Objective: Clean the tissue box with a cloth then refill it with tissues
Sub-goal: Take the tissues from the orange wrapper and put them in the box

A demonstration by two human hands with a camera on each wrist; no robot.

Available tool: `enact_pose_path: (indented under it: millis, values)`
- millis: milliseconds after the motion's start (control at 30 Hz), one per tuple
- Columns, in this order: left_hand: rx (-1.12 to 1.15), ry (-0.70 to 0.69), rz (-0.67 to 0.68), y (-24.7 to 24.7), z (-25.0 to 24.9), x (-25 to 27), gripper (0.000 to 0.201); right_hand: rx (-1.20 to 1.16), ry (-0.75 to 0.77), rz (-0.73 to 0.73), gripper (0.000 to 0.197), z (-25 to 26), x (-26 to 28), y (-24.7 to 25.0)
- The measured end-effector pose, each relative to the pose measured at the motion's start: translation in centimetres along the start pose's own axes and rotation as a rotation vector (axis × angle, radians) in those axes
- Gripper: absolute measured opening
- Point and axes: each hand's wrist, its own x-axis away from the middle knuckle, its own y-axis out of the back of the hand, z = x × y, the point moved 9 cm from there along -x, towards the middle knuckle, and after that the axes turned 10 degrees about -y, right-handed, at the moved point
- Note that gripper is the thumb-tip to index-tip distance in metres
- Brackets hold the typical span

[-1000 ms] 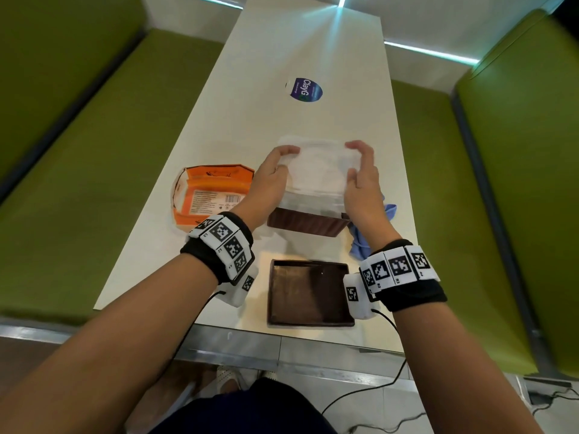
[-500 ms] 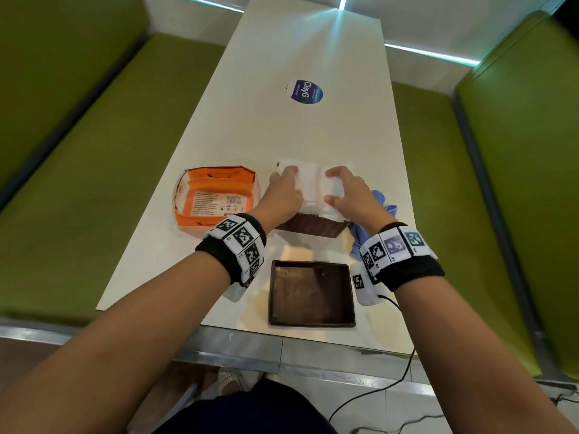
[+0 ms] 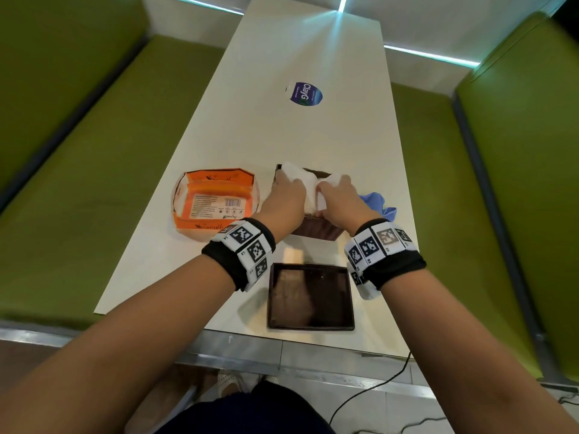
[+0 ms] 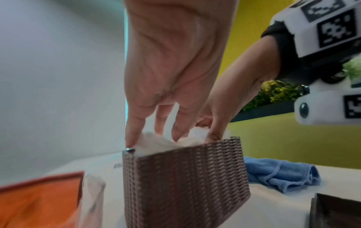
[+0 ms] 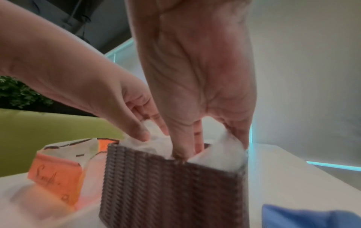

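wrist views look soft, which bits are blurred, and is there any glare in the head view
Left wrist view: the orange packet near the lens is smeared, the woven tissue box sharper. Right wrist view: dimmer, with the box weave and the blue cloth soft. Head view: light strips glare on the far table, and the wide lens bows the green benches.

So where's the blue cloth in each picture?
Head: the cloth lies right of the brown box, partly behind the right hand.
Left wrist: right of the box, middle right.
Right wrist: only a blue corner, bottom right.
Shared landmark: the box, with the cloth always on its right.
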Motion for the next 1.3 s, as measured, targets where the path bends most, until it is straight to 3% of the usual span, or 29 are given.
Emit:
enact_pose_path:
  millis: [100,167,400,633,1067,1300]
  values:
    - [0.069,-0.076,-0.077,1.0,-0.7,-0.6,0.048,0.018,0.022,-0.151,0.049,-0.2,0.1,2.7]
    - [-0.021,-0.148,0.024,0.3,-1.4,-1.9,0.05,0.02,0.084,-0.204,0.048,0.3,0.2,3.6]
    - [-0.274,-0.161,0.281,-2.6,0.4,-2.8,0.047,0.0,0.084,-0.03,0.049,0.9,-0.7,0.5]
    - [-0.22,-0.224,0.201,-1.5,1.0,-2.5,0.04,-0.02,0.08,-0.012,0.048,1.0,-1.4,-0.1]
    - [-0.249,-0.239,0.255,-1.5,0.7,-2.9,0.041,0.098,0.084,-0.008,0.024,1.1,-1.1,-0.3]
    - [-0.135,-0.263,0.203,-0.2,0.2,-1.5,0.054,-0.06,0.081,-0.049,0.04,-0.2,0.3,1.6]
